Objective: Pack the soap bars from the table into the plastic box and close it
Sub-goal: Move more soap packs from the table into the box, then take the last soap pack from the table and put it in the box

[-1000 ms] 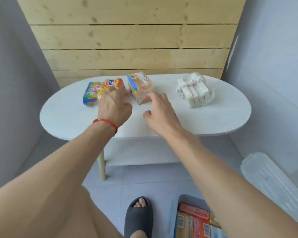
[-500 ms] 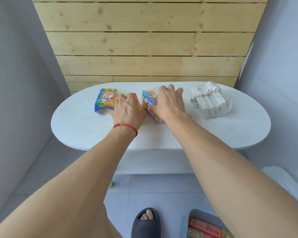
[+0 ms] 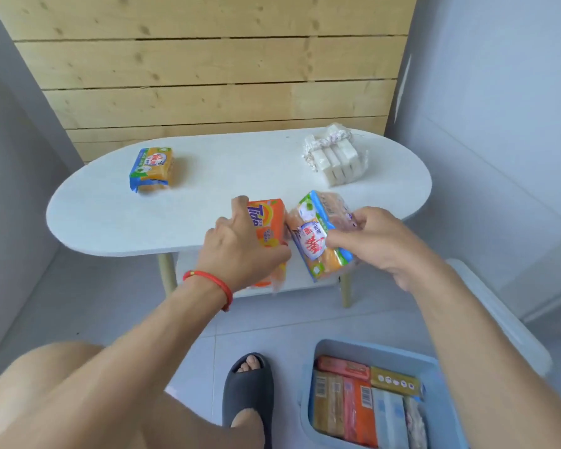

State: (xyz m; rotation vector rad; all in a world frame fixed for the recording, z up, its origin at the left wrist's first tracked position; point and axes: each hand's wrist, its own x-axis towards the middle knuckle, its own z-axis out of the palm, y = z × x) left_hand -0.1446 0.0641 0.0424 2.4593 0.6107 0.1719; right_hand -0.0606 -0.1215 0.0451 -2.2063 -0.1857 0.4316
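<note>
My left hand (image 3: 240, 251) grips an orange Tide soap pack (image 3: 269, 228), held in the air over the front edge of the white oval table (image 3: 110, 218). My right hand (image 3: 379, 244) grips a blue-and-orange soap pack (image 3: 314, 238) right beside it. Two lots stay on the table: a yellow-and-blue soap pack (image 3: 151, 170) at the back left and a clear-wrapped bundle of white soap bars (image 3: 336, 158) at the back right. The pale blue plastic box (image 3: 308, 393) stands open on the floor at the lower right, with several packs inside.
The box's translucent lid (image 3: 499, 322) leans against the right wall beside the box. My foot in a dark slipper (image 3: 248, 387) rests on the tiled floor left of the box. A wooden plank wall stands behind the table. A low shelf runs under the tabletop.
Both hands closed on the two middle packs, lifted them off the table and drew them toward me. The camera tilted down, bringing the open box into view.
</note>
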